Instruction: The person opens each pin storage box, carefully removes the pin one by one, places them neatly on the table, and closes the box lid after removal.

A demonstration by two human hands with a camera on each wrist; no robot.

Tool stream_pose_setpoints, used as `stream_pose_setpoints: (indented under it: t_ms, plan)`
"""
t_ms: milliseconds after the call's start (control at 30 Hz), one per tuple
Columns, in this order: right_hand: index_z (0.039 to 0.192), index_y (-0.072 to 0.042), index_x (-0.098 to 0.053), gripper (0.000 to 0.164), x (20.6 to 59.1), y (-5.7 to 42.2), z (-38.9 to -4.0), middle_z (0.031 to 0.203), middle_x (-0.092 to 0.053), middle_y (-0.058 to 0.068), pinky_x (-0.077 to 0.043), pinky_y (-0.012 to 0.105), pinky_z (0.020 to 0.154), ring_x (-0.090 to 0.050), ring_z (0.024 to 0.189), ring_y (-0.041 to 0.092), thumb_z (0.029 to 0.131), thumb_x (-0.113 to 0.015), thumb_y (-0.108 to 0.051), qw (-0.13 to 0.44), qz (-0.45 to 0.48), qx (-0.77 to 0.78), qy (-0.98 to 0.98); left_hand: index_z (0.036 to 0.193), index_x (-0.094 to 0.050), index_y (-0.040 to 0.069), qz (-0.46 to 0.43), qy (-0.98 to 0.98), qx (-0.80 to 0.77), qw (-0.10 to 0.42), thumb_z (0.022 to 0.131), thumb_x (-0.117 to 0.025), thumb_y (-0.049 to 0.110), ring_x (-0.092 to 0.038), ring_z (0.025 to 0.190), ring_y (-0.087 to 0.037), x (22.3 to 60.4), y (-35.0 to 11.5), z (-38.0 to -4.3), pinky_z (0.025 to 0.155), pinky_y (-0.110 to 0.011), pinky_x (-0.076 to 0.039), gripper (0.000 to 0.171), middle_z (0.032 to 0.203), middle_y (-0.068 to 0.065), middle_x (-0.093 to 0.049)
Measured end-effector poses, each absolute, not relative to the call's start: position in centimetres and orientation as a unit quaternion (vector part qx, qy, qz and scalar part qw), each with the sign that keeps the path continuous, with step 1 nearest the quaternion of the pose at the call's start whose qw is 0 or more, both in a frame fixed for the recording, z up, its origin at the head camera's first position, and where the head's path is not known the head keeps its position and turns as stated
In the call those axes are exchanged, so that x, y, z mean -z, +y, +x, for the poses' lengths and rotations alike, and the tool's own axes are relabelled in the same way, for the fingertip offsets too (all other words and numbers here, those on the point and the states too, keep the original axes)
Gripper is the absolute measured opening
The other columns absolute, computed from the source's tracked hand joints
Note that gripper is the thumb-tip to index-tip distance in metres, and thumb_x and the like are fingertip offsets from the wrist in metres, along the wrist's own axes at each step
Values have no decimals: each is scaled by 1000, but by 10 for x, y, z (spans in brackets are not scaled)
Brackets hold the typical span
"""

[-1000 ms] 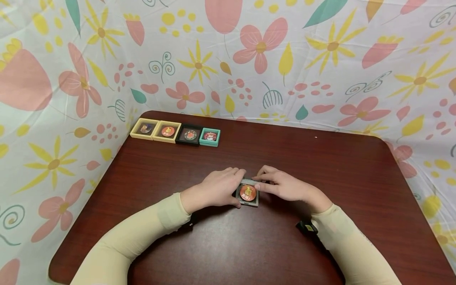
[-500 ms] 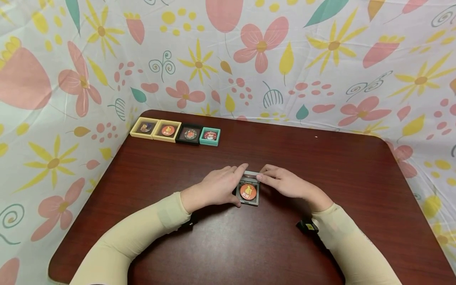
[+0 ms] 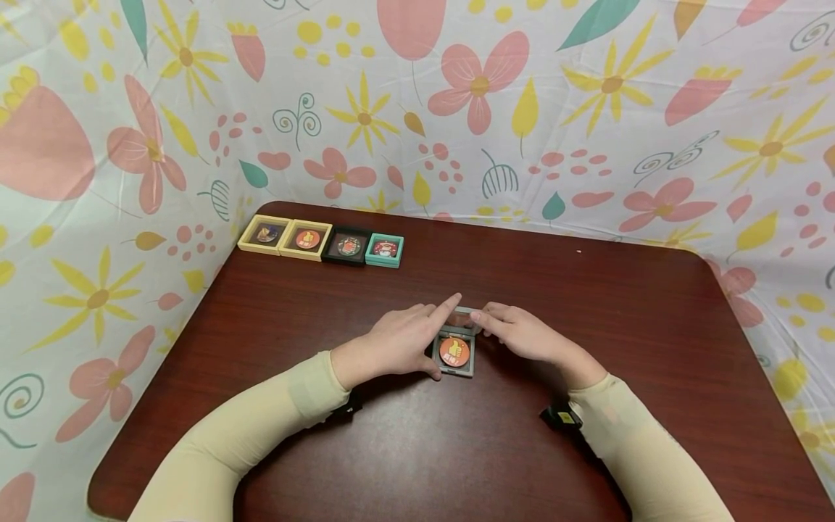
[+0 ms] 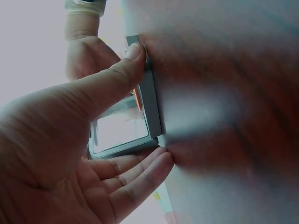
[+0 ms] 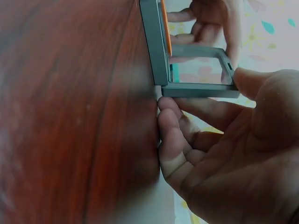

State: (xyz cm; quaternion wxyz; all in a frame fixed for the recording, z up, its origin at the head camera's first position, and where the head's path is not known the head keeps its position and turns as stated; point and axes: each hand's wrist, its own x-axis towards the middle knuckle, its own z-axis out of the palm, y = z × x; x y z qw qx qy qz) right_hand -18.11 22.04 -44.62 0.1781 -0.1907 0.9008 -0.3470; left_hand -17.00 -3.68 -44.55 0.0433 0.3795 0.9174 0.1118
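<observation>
A small grey display case (image 3: pixel 457 373) with a clear window in its hinged lid (image 5: pixel 201 90) lies on the table, the lid raised to roughly a right angle. On its base is a round orange badge (image 3: pixel 454 351) bearing a yellow thumbs-up. My left hand (image 3: pixel 398 342) holds the case from the left, the thumb on the base (image 4: pixel 152 102) and the fingers reaching behind the hinge side. At the right, my right hand (image 3: pixel 518 335) pinches the raised lid, thumb at its upper edge and fingers curled behind it.
At the table's back left stand two cream display cases (image 3: pixel 283 255), a black one (image 3: pixel 328 254) and a turquoise one (image 3: pixel 385 264) in a row, each with a round badge. A floral cloth (image 3: pixel 391 159) hangs behind the dark red wooden table (image 3: pixel 587 304).
The lid has swung up and back, away from the badge. My right hand has shifted slightly with it, while my left index finger has stretched further out. The base has stayed put.
</observation>
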Motion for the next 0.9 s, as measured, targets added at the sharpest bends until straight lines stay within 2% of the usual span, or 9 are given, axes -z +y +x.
stream_pose_setpoints:
  t_ms: [167, 300, 433, 500, 567, 667, 767, 900]
  plan:
    - [94, -19, -67, 54, 449, 219, -181, 87, -62, 4, -46, 39, 67, -55, 76, 21, 100, -37, -65, 162, -171, 346, 908, 159, 5, 17, 378, 918, -108, 46, 59, -84, 66, -52, 115, -21, 446, -36, -171, 77, -38, -52, 143, 125, -4, -57]
    - [94, -19, -68, 55, 448, 217, -181, 85, -63, 2, -46, 39, 69, -56, 77, 20, 99, -38, -65, 152, -164, 345, 912, 159, 6, 17, 374, 920, -107, 46, 58, -84, 68, -52, 114, -20, 447, -36, -172, 76, -37, -52, 144, 124, -5, -57]
    - [110, -20, -68, 54, 444, 215, -179, 90, -65, 1, -47, 40, 72, -59, 81, 19, 99, -40, -65, 135, -159, 344, 916, 159, 8, 18, 376, 919, -105, 48, 58, -83, 69, -52, 117, -23, 447, -37, -172, 76, -36, -52, 144, 125, -5, -57]
    - [121, -19, -66, 55, 442, 215, -178, 101, -66, 0, -48, 43, 80, -60, 93, 18, 99, -42, -63, 104, -163, 334, 922, 158, 9, 18, 379, 918, -105, 50, 59, -82, 69, -52, 118, -24, 447, -37, -172, 76, -36, -52, 144, 125, -4, -57]
    - [127, -21, -63, 54, 440, 213, -177, 108, -64, -5, -48, 43, 83, -59, 98, 16, 98, -44, -62, 59, -166, 327, 928, 158, 11, 20, 379, 918, -109, 54, 59, -82, 69, -52, 117, -23, 447, -37, -172, 74, -34, -52, 144, 125, -4, -57]
    - [125, -23, -63, 44, 434, 211, -173, 111, -59, -11, -49, 40, 77, -57, 93, 12, 99, -49, -56, -29, -193, 310, 930, 157, 12, 20, 380, 917, -112, 54, 59, -82, 69, -53, 114, -21, 446, -38, -172, 70, -33, -52, 145, 123, -3, -57]
    - [120, -25, -63, 30, 429, 209, -169, 104, -58, -13, -48, 34, 65, -53, 80, 6, 98, -57, -44, -111, -248, 299, 915, 157, 12, 20, 381, 917, -110, 51, 59, -82, 69, -53, 112, -20, 447, -38, -173, 68, -32, -51, 145, 122, -3, -58]
    - [116, -20, -65, 24, 423, 206, -165, 102, -60, -8, -48, 31, 65, -55, 82, 6, 95, -64, -32, -177, -343, 274, 881, 158, 12, 19, 381, 918, -104, 49, 59, -81, 70, -53, 111, -19, 448, -39, -173, 67, -32, -51, 145, 123, -3, -57]
